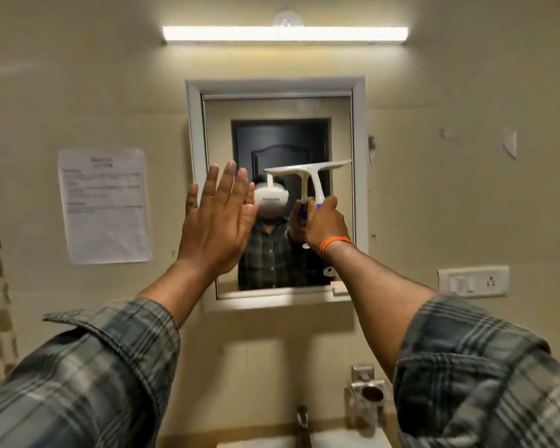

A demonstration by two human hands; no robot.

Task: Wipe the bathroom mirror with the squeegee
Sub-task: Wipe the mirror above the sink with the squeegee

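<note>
The bathroom mirror [282, 108] hangs in a white frame on the beige wall straight ahead. My right hand [324, 223] grips the blue-and-white handle of a white squeegee [307, 171]. Its blade lies roughly level across the mirror's right half at mid height. My left hand [219, 218] is raised with straight fingers, palm toward the mirror's left edge; whether it touches the glass I cannot tell. The glass reflects a person in a plaid shirt and a dark door.
A lit tube light [285, 33] runs above the mirror. A paper notice [104, 205] is stuck to the wall on the left, a switch plate [472, 281] on the right. Below are a tap [303, 421], a metal holder [367, 391] and the basin's edge.
</note>
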